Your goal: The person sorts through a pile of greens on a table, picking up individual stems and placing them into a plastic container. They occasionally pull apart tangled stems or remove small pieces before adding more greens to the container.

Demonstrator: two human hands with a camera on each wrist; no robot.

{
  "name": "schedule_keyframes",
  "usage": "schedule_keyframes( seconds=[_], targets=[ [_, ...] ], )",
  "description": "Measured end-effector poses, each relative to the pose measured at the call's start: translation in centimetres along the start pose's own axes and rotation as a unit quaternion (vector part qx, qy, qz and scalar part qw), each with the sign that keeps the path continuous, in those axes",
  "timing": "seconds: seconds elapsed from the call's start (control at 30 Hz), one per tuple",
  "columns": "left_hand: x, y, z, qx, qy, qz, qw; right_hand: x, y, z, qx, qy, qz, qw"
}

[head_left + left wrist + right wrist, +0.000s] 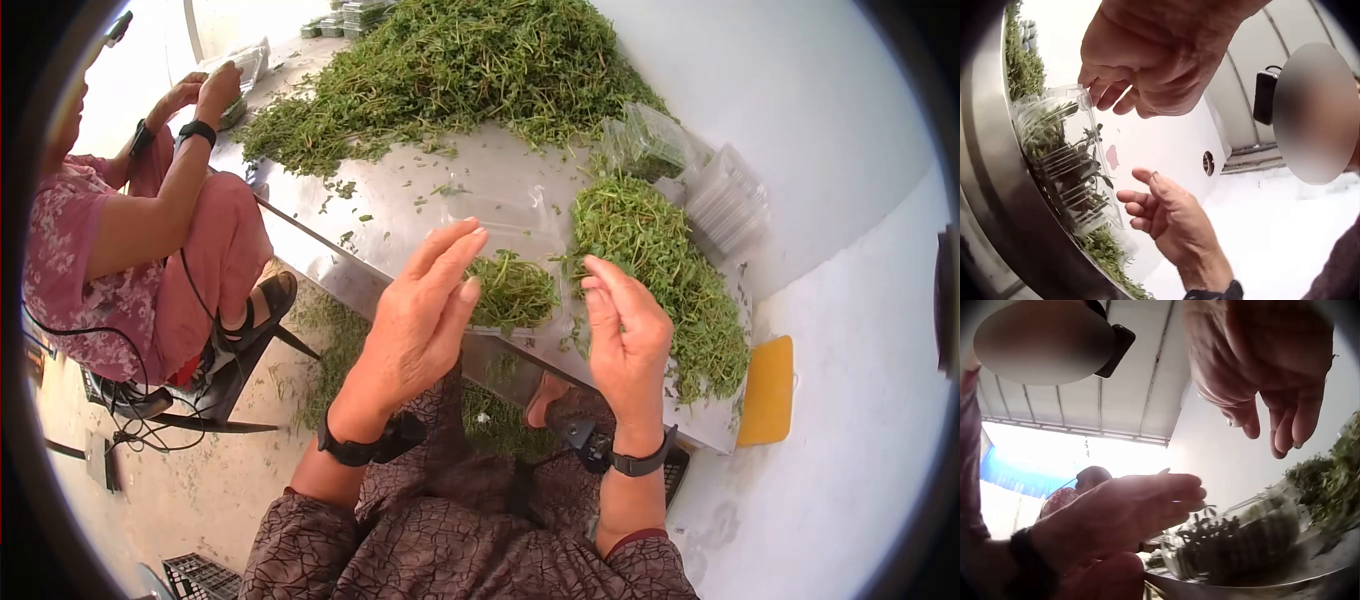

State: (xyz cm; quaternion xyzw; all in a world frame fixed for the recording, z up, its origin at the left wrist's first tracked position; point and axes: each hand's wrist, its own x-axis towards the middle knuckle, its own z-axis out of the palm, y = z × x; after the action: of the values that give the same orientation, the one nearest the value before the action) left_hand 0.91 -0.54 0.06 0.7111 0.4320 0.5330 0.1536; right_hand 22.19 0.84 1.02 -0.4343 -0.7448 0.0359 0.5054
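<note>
The head camera is looking down from above at the shiny steel table point(420, 215). Both wrist cameras are peering up close from below, sharing the clear plastic herb-filled box point(1063, 156) near the table's near edge.

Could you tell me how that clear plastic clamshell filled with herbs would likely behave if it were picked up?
The clamshell looks thin and clear, so it would probably flex under a squeeze. Packed only with leafy green sprigs, it is likely light for its size. Sitting near the edge of the smooth metal table, it may slide easily if pushed.
</note>
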Motion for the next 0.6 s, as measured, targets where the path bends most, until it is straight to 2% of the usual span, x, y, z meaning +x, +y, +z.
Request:
schedule_keyframes(
  seconds=[0.03, 0.1, 0.37, 0.43, 0.6],
  targets=[
    [-0.2, -0.3, -0.2, -0.001, -0.003, 0.0, 1.0, -0.4, 0.3, -0.5, -0.001, 0.001, 0.003, 1.0],
    [-0.8, -0.8, -0.5, 0.096, -0.028, 0.03, 0.995, -1.4, 0.7, -1.5, -0.015, -0.002, 0.052, 0.999],
    [-1.2, 0.3, 0.8, 0.162, -0.126, 0.1, 0.974, -4.3, 2.8, -4.5, -0.082, 0.04, 0.092, 0.992],
    [-1.0, 0.1, 1.3, 0.219, -0.182, 0.094, 0.954, -4.4, 2.9, -5.2, -0.093, 0.033, 0.135, 0.986],
    [-0.8, 0.3, 1.7, 0.216, -0.17, 0.092, 0.957, -3.7, 4.1, -6.5, -0.144, 0.057, 0.145, 0.977]
  ],
)
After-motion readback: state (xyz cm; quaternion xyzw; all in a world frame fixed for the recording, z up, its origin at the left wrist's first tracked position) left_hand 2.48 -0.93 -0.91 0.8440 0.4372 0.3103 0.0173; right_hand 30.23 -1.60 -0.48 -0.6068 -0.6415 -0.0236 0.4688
